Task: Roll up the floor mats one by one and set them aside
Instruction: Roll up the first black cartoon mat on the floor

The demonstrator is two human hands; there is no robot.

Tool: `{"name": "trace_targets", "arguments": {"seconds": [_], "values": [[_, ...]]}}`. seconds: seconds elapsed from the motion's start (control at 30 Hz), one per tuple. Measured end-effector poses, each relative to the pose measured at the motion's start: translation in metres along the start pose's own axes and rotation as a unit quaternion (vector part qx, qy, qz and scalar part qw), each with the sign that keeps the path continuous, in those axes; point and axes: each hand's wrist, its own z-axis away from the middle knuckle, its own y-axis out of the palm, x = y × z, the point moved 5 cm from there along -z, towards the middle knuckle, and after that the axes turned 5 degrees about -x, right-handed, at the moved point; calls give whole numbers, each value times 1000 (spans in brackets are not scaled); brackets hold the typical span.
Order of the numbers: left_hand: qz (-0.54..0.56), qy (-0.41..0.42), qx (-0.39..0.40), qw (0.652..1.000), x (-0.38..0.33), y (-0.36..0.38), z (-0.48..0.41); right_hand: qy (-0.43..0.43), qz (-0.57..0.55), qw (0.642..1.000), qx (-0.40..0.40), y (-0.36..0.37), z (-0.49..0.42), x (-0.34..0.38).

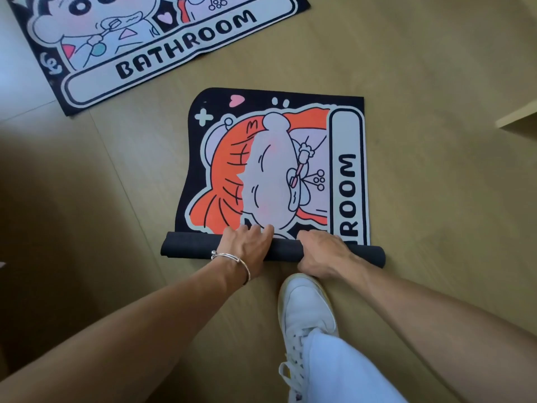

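Observation:
A black cartoon floor mat (276, 164) with an orange-haired figure and the word BATHROOM lies on the wooden floor, its near end rolled into a black tube (186, 245). My left hand (247, 245), with a silver bracelet on its wrist, lies over the roll with fingers reaching onto the flat part. Beside it my right hand (322, 251) curls over the top of the roll. A second BATHROOM mat (151, 45) lies flat at the upper left.
My foot in a white sneaker (305, 306) stands just behind the roll, with a pale trouser leg (343, 370) over it. A light wooden furniture edge (520, 117) juts in at the right. Bare wooden floor (436, 199) surrounds the mats.

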Motion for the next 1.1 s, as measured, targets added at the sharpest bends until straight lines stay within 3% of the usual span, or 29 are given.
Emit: {"name": "trace_targets", "arguments": {"seconds": [0.17,0.3,0.43,0.6,0.77,0.9,1.03,1.1], "values": [[28,38,47,998,2,-4,-12,-17,14,997,-75,6,7,6],[28,70,8,997,-4,-2,-5,13,-14,999,-31,5,2,-2],[31,74,49,996,1,-4,-13,-30,24,996,-83,7,8,8],[-9,100,-22,995,-6,-4,-8,-19,1,1000,-4,-2,-3,-2],[24,84,51,995,2,-10,-19,-58,43,991,-111,1,7,6],[-15,86,-15,996,-2,-5,-7,-34,3,999,-32,-5,-1,-2],[16,87,70,994,4,-13,-15,-50,17,994,-98,2,6,7],[20,97,68,993,1,-13,-13,-35,6,997,-72,3,4,3]]}}
